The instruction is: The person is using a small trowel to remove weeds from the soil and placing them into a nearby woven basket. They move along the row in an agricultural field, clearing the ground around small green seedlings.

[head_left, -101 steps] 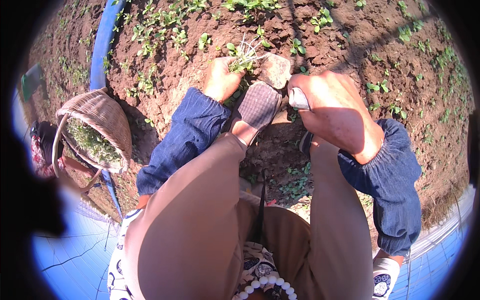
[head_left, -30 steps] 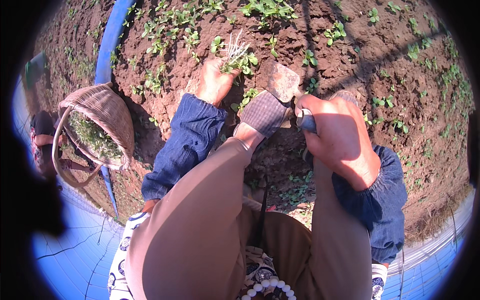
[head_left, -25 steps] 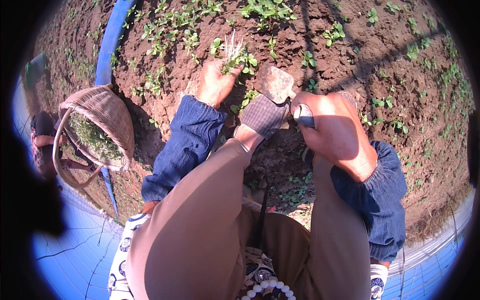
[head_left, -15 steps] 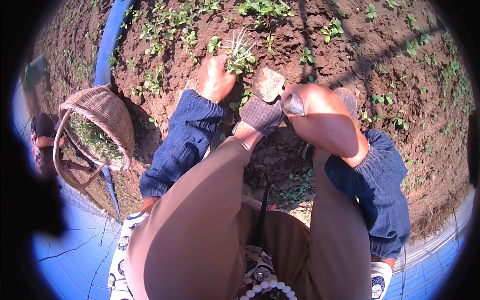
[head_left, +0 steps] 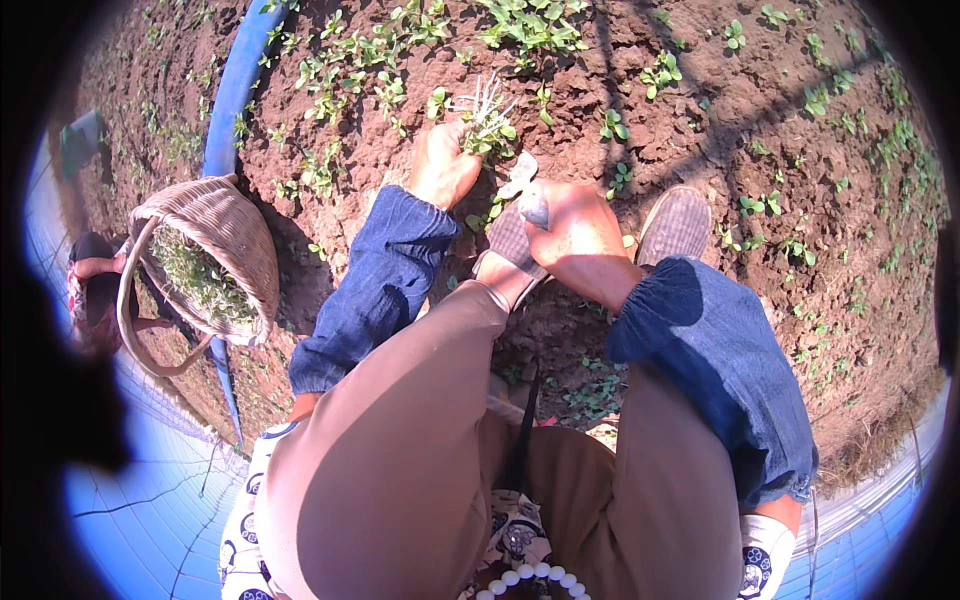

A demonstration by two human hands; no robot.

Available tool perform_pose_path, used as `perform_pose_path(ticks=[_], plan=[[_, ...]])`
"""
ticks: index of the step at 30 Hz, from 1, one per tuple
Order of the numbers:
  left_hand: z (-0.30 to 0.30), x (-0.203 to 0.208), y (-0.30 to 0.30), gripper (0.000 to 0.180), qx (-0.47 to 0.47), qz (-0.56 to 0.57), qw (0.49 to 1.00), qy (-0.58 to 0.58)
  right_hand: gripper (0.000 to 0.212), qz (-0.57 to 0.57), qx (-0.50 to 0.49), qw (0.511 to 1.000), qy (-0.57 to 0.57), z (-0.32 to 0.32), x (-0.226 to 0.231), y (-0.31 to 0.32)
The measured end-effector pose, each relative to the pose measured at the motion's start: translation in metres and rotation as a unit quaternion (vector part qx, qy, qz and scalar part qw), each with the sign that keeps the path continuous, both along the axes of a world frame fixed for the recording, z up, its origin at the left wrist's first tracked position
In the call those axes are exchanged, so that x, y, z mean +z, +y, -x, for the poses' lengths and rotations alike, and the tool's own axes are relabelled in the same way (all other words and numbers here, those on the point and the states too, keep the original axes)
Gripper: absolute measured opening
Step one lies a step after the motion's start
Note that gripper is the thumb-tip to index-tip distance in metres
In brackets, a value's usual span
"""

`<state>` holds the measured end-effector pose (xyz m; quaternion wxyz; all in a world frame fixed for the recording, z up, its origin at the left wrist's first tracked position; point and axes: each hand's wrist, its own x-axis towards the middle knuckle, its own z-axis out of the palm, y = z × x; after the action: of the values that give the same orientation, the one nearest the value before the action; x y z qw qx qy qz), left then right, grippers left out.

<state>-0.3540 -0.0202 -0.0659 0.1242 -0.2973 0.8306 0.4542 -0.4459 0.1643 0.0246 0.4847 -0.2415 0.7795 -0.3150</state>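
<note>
My left hand is closed round a bunch of pulled seedlings, their pale roots pointing up and away and green leaves showing beside the fingers. In my right fist is a small hand trowel; its metal handle end pokes out by the thumb. The trowel's blade is tilted, just right of the left hand and close to the soil, and I cannot tell whether its tip is in the earth. Small green plants grow below the blade, partly hidden by my left shoe.
A wicker basket lies tipped at the left with picked greens inside. Behind it runs a blue hose. Seedlings dot the brown soil. My right shoe stands beside the right hand. Another person is at the far left.
My right hand has moved left, bringing the trowel nearer the left hand, and the blade has turned and now looks narrower. The left hand keeps its hold on the seedlings.
</note>
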Motion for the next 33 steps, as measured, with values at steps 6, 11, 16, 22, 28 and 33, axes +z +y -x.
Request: perform_pose_path(ticks=[6,11,16,22,28,33], plan=[[0.003,0.009,0.005,0.022,0.051,-0.042,0.997,0.033,0.016,0.06,-0.037,0.997,-0.045,0.005,-0.028,0.027],[0.005,0.015,0.005,0.024,0.05,-0.029,0.998,0.023,0.02,0.054,-0.062,0.99,-0.116,0.004,-0.037,0.031],[0.001,0.002,0.002,0.026,0.029,-0.017,0.998,0.047,0.015,0.038,-0.061,0.988,-0.138,0.002,-0.035,0.025],[0.005,0.007,0.002,0.023,0.01,0.021,1.0,0.021,0.018,0.037,-0.201,0.942,-0.265,0.003,-0.018,0.023],[0.007,0.004,-0.002,0.024,0.044,-0.039,0.998,0.005,0.02,0.011,-0.082,0.996,-0.037,-0.008,-0.007,0.018],[0.012,0.006,0.008,0.022,0.028,-0.067,0.997,0.032,0.018,0.006,-0.08,0.997,-0.006,-0.004,-0.022,0.01]])
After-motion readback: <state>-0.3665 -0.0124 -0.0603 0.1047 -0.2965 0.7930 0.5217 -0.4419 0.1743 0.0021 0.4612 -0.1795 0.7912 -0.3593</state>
